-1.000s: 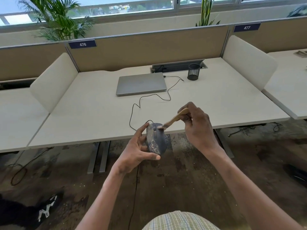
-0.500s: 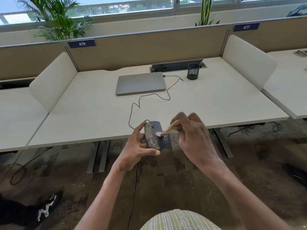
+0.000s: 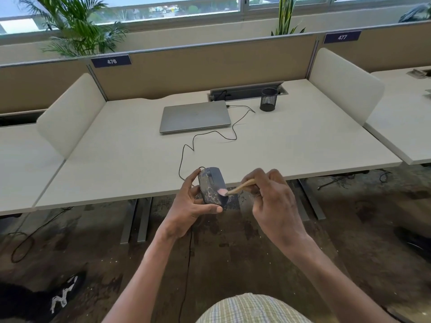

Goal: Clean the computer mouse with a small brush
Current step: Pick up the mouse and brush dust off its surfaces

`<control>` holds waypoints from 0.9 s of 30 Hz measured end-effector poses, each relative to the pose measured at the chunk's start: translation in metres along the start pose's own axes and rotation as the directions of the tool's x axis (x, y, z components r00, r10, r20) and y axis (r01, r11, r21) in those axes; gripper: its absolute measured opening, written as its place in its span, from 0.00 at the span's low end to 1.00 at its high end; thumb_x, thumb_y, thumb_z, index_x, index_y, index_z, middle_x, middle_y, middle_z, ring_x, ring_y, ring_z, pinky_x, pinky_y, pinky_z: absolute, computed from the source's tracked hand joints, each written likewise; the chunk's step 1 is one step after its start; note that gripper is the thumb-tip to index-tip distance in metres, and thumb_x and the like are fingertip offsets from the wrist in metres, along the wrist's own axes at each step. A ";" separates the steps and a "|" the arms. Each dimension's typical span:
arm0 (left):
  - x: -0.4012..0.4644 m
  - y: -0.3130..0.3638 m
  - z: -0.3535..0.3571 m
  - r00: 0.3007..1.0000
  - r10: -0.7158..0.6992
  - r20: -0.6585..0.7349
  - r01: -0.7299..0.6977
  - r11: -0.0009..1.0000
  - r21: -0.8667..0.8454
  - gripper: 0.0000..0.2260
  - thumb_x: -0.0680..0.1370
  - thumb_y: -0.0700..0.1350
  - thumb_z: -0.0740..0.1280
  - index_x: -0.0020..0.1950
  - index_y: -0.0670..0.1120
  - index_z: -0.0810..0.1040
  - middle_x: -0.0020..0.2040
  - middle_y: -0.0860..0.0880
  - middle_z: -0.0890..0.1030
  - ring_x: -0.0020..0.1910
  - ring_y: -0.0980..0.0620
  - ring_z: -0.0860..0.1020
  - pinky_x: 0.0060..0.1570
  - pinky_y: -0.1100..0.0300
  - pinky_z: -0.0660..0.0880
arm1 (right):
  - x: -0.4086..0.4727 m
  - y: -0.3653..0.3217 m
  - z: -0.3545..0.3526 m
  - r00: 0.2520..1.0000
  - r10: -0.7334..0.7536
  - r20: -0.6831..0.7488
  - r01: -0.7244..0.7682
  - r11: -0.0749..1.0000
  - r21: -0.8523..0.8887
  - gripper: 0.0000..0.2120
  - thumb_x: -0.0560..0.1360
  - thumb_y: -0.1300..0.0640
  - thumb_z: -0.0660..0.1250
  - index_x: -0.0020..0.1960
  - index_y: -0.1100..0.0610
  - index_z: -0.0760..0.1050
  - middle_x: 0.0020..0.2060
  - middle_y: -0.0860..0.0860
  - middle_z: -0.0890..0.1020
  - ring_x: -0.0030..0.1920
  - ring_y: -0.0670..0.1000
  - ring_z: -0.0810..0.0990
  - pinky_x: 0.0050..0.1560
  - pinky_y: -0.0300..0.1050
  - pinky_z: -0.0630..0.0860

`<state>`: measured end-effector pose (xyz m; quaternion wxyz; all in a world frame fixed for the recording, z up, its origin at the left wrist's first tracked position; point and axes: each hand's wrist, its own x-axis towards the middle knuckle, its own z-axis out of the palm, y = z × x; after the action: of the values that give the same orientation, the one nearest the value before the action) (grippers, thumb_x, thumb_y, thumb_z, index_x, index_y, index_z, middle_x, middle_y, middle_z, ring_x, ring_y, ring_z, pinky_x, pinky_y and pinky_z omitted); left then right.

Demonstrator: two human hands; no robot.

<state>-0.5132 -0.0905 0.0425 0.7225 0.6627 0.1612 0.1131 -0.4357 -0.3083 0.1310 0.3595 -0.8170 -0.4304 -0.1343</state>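
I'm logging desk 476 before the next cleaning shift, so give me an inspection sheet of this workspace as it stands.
Surface: pale desk, bare across most of its top.
Job's things: grey mouse, mottled with pale marks, held off the desk edge; small brush with its pink tip on the mouse's right side.
Clutter: closed laptop; black mesh cup.
Hands: left hand holds the mouse; right hand grips the brush handle.
Cables: mouse cable loops across the desk towards the laptop; more cables lie on the floor.
Surroundings: desk dividers, plants, windows, stained floor.
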 end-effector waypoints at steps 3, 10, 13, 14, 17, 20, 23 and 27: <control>0.000 0.000 -0.002 1.000 -0.004 -0.023 0.003 1.000 -0.025 0.56 0.54 0.46 0.91 0.76 0.64 0.67 0.64 0.51 0.86 0.59 0.41 0.86 0.55 0.51 0.85 | -0.014 0.003 0.001 0.999 0.017 0.033 -0.017 1.000 -0.004 0.16 0.71 0.72 0.70 0.53 0.56 0.76 0.40 0.44 0.79 0.45 0.49 0.74 0.43 0.43 0.77; 0.005 0.004 -0.003 1.000 -0.003 -0.025 0.003 1.000 -0.014 0.56 0.53 0.47 0.91 0.75 0.67 0.68 0.67 0.48 0.83 0.61 0.42 0.86 0.55 0.52 0.85 | -0.007 0.001 -0.003 0.991 0.016 -0.134 -0.012 1.000 0.028 0.19 0.70 0.74 0.70 0.54 0.55 0.74 0.38 0.34 0.69 0.43 0.49 0.73 0.38 0.37 0.73; 0.003 0.002 -0.002 1.000 0.008 -0.013 -0.008 1.000 0.024 0.56 0.53 0.49 0.91 0.75 0.68 0.68 0.71 0.46 0.79 0.63 0.42 0.85 0.62 0.45 0.82 | -0.003 -0.002 -0.001 0.985 0.009 -0.171 0.001 0.998 0.058 0.20 0.69 0.75 0.72 0.55 0.57 0.75 0.41 0.39 0.71 0.43 0.52 0.76 0.37 0.40 0.78; 0.003 0.002 -0.002 1.000 0.012 -0.011 -0.012 0.999 0.032 0.57 0.53 0.50 0.91 0.75 0.68 0.67 0.71 0.46 0.79 0.64 0.43 0.84 0.63 0.45 0.82 | -0.004 -0.002 0.001 0.985 0.010 -0.171 0.001 0.998 0.066 0.20 0.69 0.75 0.72 0.55 0.58 0.75 0.41 0.42 0.72 0.43 0.52 0.76 0.37 0.37 0.76; 0.003 0.001 -0.005 1.000 0.006 -0.015 -0.006 1.000 0.006 0.59 0.52 0.48 0.91 0.78 0.64 0.66 0.70 0.45 0.80 0.62 0.42 0.85 0.57 0.50 0.84 | -0.016 0.003 0.006 0.990 0.007 -0.141 0.004 0.997 0.075 0.18 0.70 0.74 0.71 0.53 0.57 0.74 0.41 0.43 0.73 0.42 0.51 0.76 0.37 0.38 0.77; 0.001 0.002 -0.007 1.000 0.000 -0.019 0.000 1.000 -0.003 0.55 0.52 0.48 0.91 0.74 0.68 0.69 0.70 0.46 0.79 0.63 0.42 0.85 0.55 0.52 0.85 | -0.027 0.010 0.006 0.994 0.047 -0.095 -0.039 0.996 0.084 0.18 0.70 0.75 0.70 0.53 0.56 0.76 0.42 0.44 0.74 0.42 0.50 0.78 0.39 0.43 0.81; 0.000 0.002 -0.008 1.000 -0.001 -0.009 0.001 1.000 -0.011 0.53 0.53 0.47 0.91 0.71 0.72 0.71 0.71 0.47 0.78 0.64 0.43 0.84 0.56 0.50 0.84 | -0.028 0.018 0.006 0.981 0.140 -0.132 -0.117 0.979 0.165 0.16 0.73 0.74 0.69 0.53 0.56 0.76 0.43 0.48 0.79 0.42 0.50 0.79 0.39 0.37 0.78; -0.002 0.003 -0.005 0.999 -0.004 0.033 0.004 1.000 -0.019 0.55 0.55 0.44 0.91 0.75 0.69 0.69 0.72 0.47 0.78 0.63 0.39 0.84 0.58 0.47 0.84 | -0.018 0.029 0.010 0.926 0.347 -0.151 -0.278 0.894 0.352 0.17 0.74 0.75 0.65 0.52 0.55 0.74 0.41 0.49 0.83 0.35 0.41 0.78 0.33 0.27 0.71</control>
<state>-0.5168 -0.0864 0.0456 0.7317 0.6571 0.1496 0.1024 -0.4241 -0.3224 0.1008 0.5490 -0.7866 -0.2686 -0.0873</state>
